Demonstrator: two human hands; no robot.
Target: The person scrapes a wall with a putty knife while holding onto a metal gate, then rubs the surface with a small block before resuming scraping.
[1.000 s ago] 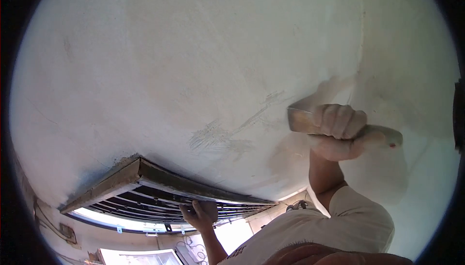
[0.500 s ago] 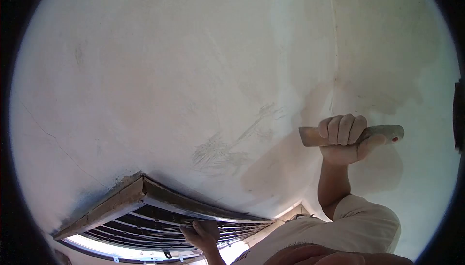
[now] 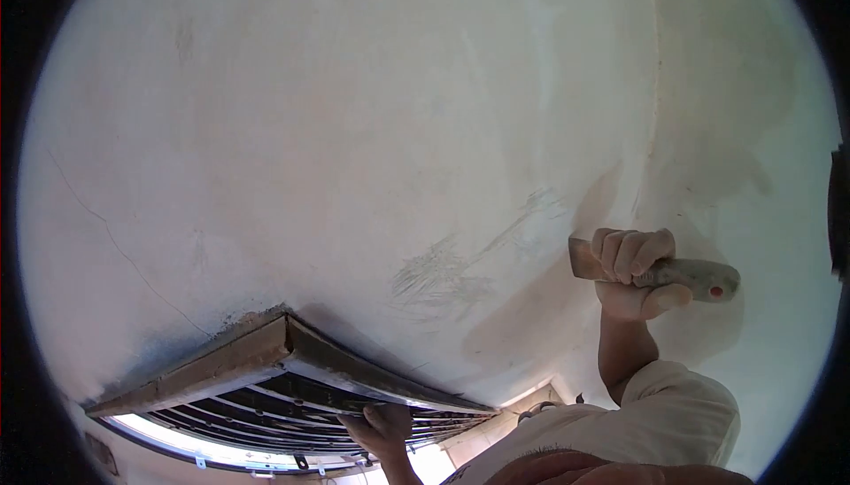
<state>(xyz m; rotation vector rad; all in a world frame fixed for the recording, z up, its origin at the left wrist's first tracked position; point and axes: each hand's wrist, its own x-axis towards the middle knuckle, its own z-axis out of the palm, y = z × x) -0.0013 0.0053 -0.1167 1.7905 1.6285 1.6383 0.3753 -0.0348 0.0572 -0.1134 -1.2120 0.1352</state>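
Raised near the right side of the wall, my right hand (image 3: 633, 268) is closed round a scraper (image 3: 708, 279) with a grey handle and a red dot at its end. The blade end points left, close to the plaster wall (image 3: 354, 148). Lower down, my left hand (image 3: 381, 429) is at the bars of a dark metal window grille (image 3: 266, 405); its fingers look bent round a bar. Grey scuff marks show on the wall between the grille and the scraper.
A brown frame (image 3: 208, 365) with a protruding corner surrounds the grille. A thin crack (image 3: 124, 250) runs down the wall at the left. Bright light comes through behind the bars. A seam runs down the wall at the upper right.
The wall and grille corner have shifted right in the view. My right hand and the scraper have moved slightly down and right, and the handle's end tilts lower. My left hand keeps its place at the grille.
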